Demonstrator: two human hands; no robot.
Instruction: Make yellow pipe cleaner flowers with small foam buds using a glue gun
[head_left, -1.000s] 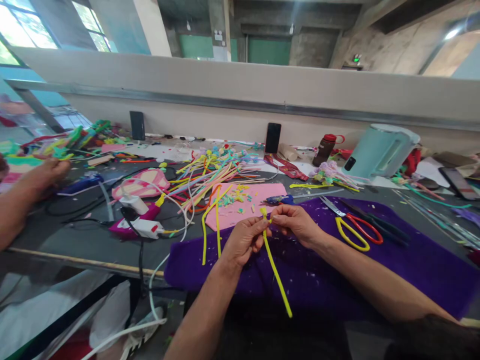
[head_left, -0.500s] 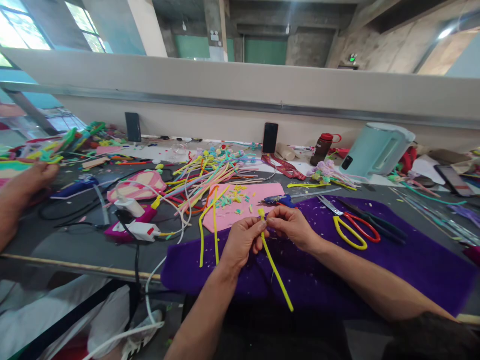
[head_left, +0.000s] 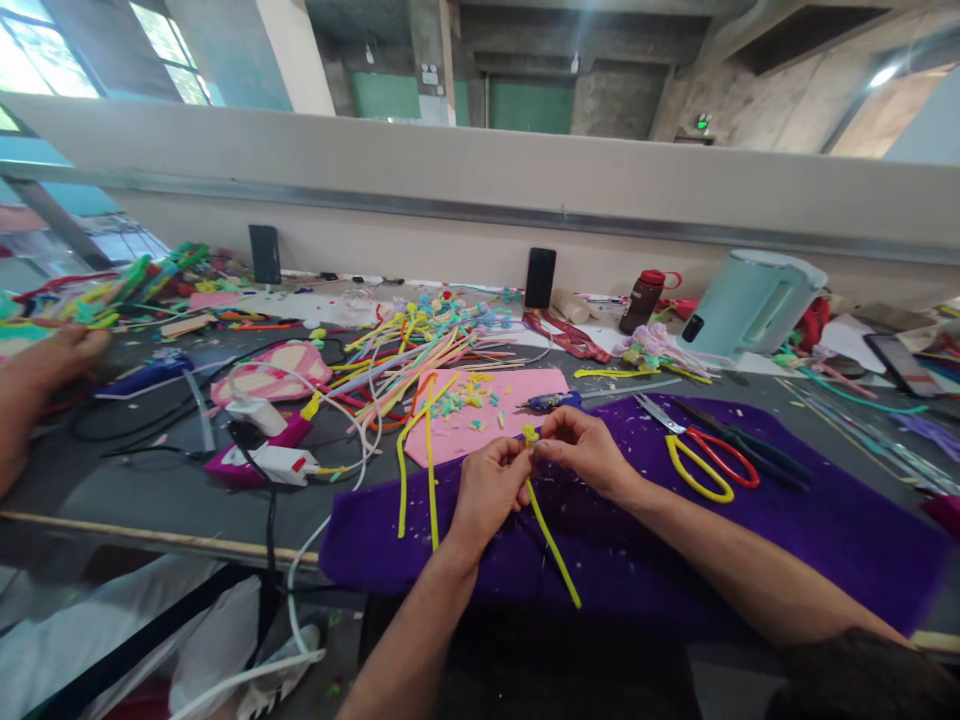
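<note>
A yellow pipe cleaner [head_left: 553, 545] is pinched upright in my left hand [head_left: 489, 490], its long tail slanting down over the purple cloth [head_left: 637, 560]. At its top, a small bunched yellow end sticks up above the fingers. My right hand [head_left: 583, 452] is closed at that bunched end, thumb and forefinger pressed against it; the exact grip is partly hidden. Just behind the hands lies a pink sheet [head_left: 540, 382] scattered with short yellow and teal snippets. Two bent yellow pipe cleaners [head_left: 431, 465] rest across its left side.
Scissors [head_left: 701, 465] and dark pliers [head_left: 757, 445] lie right on the cloth. A blue glue gun [head_left: 555, 401] sits behind my hands. Many coloured pipe cleaners [head_left: 390, 375], a power strip [head_left: 259, 465], a kettle [head_left: 750, 305] and a bottle [head_left: 641, 302] surround them. Another person's hand [head_left: 56, 365] is far left.
Both hands have shifted slightly to the right. The yellow end above the fingers looks more bunched, and the tail of the pipe cleaner has moved up a little.
</note>
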